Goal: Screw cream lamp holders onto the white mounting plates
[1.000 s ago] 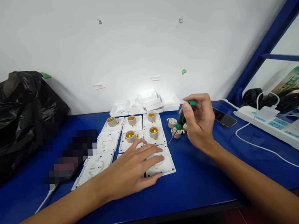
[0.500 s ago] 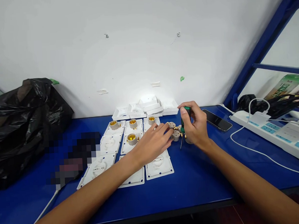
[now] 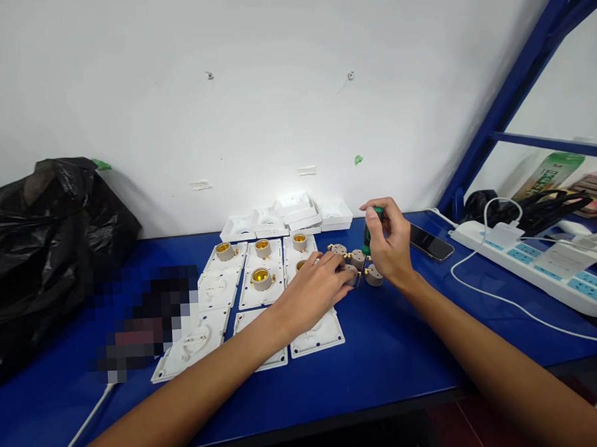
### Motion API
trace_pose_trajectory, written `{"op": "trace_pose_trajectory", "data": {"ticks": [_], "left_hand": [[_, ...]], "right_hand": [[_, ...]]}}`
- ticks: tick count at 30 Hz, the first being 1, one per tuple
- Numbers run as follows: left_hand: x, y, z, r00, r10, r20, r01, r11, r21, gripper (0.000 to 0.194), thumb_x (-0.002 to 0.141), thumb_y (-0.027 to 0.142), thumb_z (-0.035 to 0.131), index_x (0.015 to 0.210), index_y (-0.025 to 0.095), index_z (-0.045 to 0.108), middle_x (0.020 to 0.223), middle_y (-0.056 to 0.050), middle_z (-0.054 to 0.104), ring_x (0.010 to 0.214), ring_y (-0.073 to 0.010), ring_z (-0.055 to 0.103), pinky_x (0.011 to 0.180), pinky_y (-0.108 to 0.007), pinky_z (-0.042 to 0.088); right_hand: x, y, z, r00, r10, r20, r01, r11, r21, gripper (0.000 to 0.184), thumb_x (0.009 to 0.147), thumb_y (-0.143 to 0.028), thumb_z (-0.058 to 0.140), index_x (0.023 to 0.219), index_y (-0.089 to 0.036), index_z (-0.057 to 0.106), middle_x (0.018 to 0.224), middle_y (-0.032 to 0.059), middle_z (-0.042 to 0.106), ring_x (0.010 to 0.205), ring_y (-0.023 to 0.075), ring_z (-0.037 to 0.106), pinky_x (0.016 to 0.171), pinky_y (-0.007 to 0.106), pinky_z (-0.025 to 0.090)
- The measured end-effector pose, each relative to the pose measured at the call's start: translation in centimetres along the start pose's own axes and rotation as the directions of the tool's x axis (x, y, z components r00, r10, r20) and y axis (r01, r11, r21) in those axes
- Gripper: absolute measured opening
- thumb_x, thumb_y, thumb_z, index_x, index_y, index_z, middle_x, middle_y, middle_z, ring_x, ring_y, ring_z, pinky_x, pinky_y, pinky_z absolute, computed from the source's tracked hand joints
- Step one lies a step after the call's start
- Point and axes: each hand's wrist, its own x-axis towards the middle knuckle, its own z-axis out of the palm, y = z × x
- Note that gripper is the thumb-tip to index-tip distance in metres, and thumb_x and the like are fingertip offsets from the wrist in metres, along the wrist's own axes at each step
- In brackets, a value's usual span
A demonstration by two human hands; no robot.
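My right hand (image 3: 390, 244) is closed around the green-and-black handle of a screwdriver (image 3: 367, 241), its thin shaft slanting down among the lamp sockets. My left hand (image 3: 314, 286) has its fingers and thumb about a round beige lamp socket (image 3: 351, 271), just left of the shaft. Close by stand more loose sockets, such as one lamp socket (image 3: 374, 275) at the right and another lamp socket (image 3: 338, 250) behind. Left of these lie white square plates (image 3: 263, 319) in rows; several carry a brass-lined socket (image 3: 262, 279). My left hand and forearm hide some plates partly.
White covers (image 3: 298, 213) are piled against the wall. A phone (image 3: 431, 243) and a white power strip (image 3: 535, 264) with cables lie on the right. On the left are a black plastic bag (image 3: 55, 256) and a blurred-out dark object (image 3: 144, 331) with a white cable.
My left fingers have moved right and closed about the lamp socket. The screwdriver stays in my right hand, its shaft now closer to that socket. The view has shifted slightly.
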Motion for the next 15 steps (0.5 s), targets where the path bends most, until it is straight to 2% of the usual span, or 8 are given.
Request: {"op": "trace_pose_trajectory", "data": {"ticks": [3, 9, 15], "left_hand": [[-0.5, 0.5, -0.4, 1.000, 0.008, -0.015, -0.009, 0.999, -0.035, 0.022, 0.107, 0.026, 0.048, 0.109, 0.022, 0.069, 0.103, -0.005, 0.064, 0.107, -0.0229, 0.059, 0.092, -0.039, 0.039], [-1.4, 1.3, -0.6, 0.999, 0.019, -0.044, -0.022, 0.997, -0.075, 0.019, 0.105, 0.030, 0.055, 0.105, 0.024, 0.073, 0.099, -0.002, 0.066, 0.102, -0.0212, 0.060, 0.093, -0.038, 0.036], [-2.2, 1.0, -0.5, 0.992, 0.089, -0.085, -0.100, 0.986, -0.133, 0.022, 0.105, 0.036, 0.055, 0.113, 0.028, 0.073, 0.102, -0.001, 0.068, 0.098, -0.0179, 0.061, 0.091, -0.037, 0.036]], "right_hand": [[-0.1, 0.0, 0.1, 1.000, 0.012, 0.009, -0.012, 1.000, 0.012, 0.014, 0.101, -0.031, 0.050, 0.094, -0.023, 0.059, 0.063, -0.0063, 0.041, 0.050, 0.0102, 0.036, 0.052, 0.029, 0.032], [0.1, -0.2, 0.0, 0.998, 0.058, 0.035, -0.060, 0.996, 0.065, 0.019, 0.101, -0.037, 0.052, 0.091, -0.023, 0.060, 0.062, -0.0058, 0.041, 0.051, 0.0109, 0.037, 0.049, 0.028, 0.031], [0.3, 0.6, 0.3, 0.986, 0.125, 0.111, -0.141, 0.978, 0.153, 0.023, 0.100, -0.043, 0.053, 0.090, -0.023, 0.060, 0.060, -0.0062, 0.042, 0.048, 0.0106, 0.039, 0.044, 0.026, 0.033]]}}
